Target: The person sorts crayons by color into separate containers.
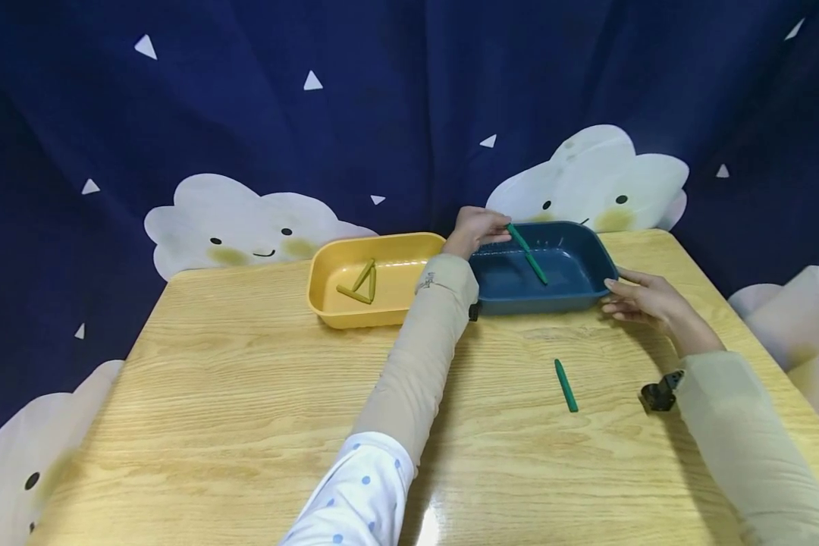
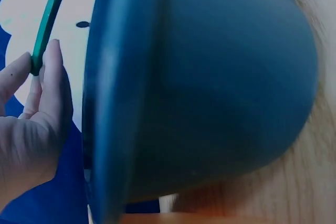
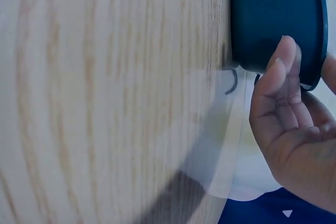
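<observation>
My left hand (image 1: 479, 229) is over the left part of a blue plastic bin (image 1: 491, 305). Between thumb and fingertips it pinches one end of a green crayon (image 2: 49, 24), which slants above the bin in the head view. Another green crayon (image 1: 536, 268) shows inside the bin, just below the held one. At the bin's right end, my right hand (image 1: 644, 299) holds the rim, thumb on top and the other fingers against the outer wall (image 3: 278, 19). A third green crayon (image 1: 566, 385) lies on the table in front of the bin.
To the left of the blue bin stands a yellow bin (image 1: 365, 318) with three dark yellow crayons (image 1: 354, 294) in it. My left forearm crosses in front of its right end. The wooden table (image 1: 246, 425) backs onto a dark blue curtain (image 1: 382, 114) with clouds.
</observation>
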Available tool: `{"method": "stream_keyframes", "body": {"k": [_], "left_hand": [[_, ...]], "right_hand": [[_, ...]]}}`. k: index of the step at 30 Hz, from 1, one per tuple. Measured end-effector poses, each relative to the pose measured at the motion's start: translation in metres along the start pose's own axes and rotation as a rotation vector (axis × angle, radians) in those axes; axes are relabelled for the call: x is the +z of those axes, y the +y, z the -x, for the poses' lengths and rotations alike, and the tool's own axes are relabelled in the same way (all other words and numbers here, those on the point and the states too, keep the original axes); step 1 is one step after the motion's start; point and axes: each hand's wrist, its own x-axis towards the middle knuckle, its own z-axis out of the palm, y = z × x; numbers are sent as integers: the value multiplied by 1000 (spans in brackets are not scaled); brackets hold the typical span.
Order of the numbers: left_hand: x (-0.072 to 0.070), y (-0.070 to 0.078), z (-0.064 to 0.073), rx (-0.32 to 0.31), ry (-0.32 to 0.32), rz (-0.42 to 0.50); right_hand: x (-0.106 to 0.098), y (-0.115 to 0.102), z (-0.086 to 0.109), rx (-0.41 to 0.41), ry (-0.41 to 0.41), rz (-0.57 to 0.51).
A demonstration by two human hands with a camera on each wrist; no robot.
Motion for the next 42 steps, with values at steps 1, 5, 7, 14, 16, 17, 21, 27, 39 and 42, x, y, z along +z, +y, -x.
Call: {"method": "stream_keyframes", "body": {"k": [1,5,7,14,16,17,21,27,39,42], "left_hand": [[-1,0,0,-16,4,-4],[-3,-1,0,-63,2,-34],[-4,-1,0,-75,-8,-56],[-5,-2,1,-70,16,-150],[-5,-1,2,-61,34,-176],[-5,-1,3,-57,40,-186],[-7,1,7,-38,23,-223],[-12,2,18,11,-91,-277],[-10,1,50,110,-297,-479],[-6,-1,58,161,-380,-534]], "right_hand": [[0,-1,0,1,0,-6],[1,-2,1,5,-2,-18],[1,-2,1,6,-5,-21],[1,-2,0,15,-16,-45],[1,-3,0,16,-21,-54],[1,-3,0,18,-24,-61],[0,-2,-1,20,-30,-57],[0,-2,0,14,-24,-33],[2,-2,1,16,-14,-28],[3,-2,1,13,-20,-23]]}}
